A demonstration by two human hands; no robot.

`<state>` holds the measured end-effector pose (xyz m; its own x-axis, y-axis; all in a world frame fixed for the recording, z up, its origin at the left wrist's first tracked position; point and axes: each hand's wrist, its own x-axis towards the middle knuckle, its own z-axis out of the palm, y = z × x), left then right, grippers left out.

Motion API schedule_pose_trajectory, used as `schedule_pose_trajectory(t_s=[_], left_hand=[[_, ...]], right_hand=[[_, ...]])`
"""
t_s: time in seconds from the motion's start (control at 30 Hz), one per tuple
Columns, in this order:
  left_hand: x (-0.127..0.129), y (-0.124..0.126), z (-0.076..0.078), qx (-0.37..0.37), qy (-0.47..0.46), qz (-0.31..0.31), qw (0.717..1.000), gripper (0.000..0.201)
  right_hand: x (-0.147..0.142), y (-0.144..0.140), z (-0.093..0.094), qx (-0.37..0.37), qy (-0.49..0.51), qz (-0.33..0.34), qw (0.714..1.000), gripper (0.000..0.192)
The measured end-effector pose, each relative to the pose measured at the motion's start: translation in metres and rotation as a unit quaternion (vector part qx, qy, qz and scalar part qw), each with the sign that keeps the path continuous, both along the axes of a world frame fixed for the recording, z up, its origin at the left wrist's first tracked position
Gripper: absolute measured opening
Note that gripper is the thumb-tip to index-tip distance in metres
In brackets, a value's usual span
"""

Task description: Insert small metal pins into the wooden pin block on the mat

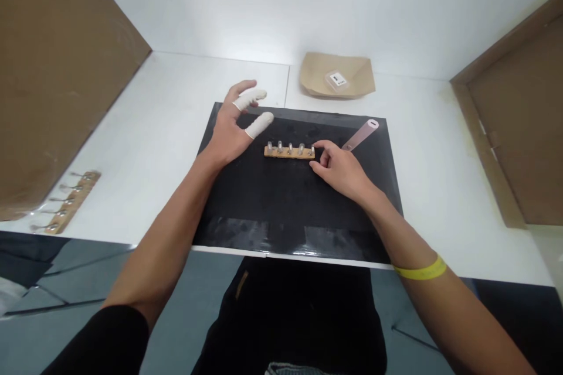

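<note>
Item: our right hand [341,169] pinches the wooden pin strip [289,152] by its end; left hand [233,126] released, hovering. Risk: strip likely skids on the black mat [285,211].

The right hand [338,170] covers the right end of the wooden strip [289,152]; whether its fingertips pinch the end metal piece or only touch it cannot be told. The metal pieces [290,147] standing on that strip are too small to identify. The pink handle [360,134] disappears behind the right hand, so its lower end is hidden. The label on the clear packet [337,80] in the paper tray [316,73] is too small to read. A second strip [65,202] at the left is blurred. Both arms are cut off by the bottom edge. The brown panels at left and right run past the frame edges.
</note>
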<state>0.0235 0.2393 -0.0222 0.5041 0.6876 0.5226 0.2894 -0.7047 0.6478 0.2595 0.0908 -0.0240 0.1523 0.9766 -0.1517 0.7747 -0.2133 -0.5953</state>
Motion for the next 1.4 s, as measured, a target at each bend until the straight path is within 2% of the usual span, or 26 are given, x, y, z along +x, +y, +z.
schedule_pose_trajectory(t_s=[0.13,0.23,0.43,0.67,0.83,1.17,1.33,1.4], left_hand=[[0.012,-0.020,0.033,0.027,0.152,-0.096,0.983,0.048],[0.028,-0.023,0.042,0.046,0.240,-0.125,0.962,0.054],[0.051,-0.015,0.031,0.053,0.288,-0.169,0.941,0.038],[0.064,-0.016,0.024,0.078,0.301,-0.160,0.937,0.032],[0.069,-0.018,0.021,0.084,0.286,-0.169,0.939,0.042],[0.073,-0.023,0.023,0.048,0.302,-0.180,0.935,0.036],[0.072,-0.023,0.021,0.064,0.297,-0.171,0.937,0.030],[0.070,-0.023,0.020,0.075,0.300,-0.169,0.936,0.034]], right_hand=[[0.001,0.000,-0.003,0.008,0.009,0.002,1.000,0.046],[0.001,-0.003,-0.005,0.018,0.021,-0.001,1.000,0.047],[0.000,-0.010,-0.009,0.042,0.039,-0.022,0.998,0.051],[-0.002,-0.009,-0.015,0.061,0.046,-0.042,0.996,0.048],[-0.004,-0.011,-0.017,0.076,0.053,-0.045,0.995,0.049],[-0.006,-0.013,-0.020,0.093,0.075,-0.043,0.992,0.046],[-0.007,-0.014,-0.020,0.093,0.077,-0.044,0.992,0.046],[-0.007,-0.014,-0.019,0.094,0.077,-0.045,0.992,0.045]])
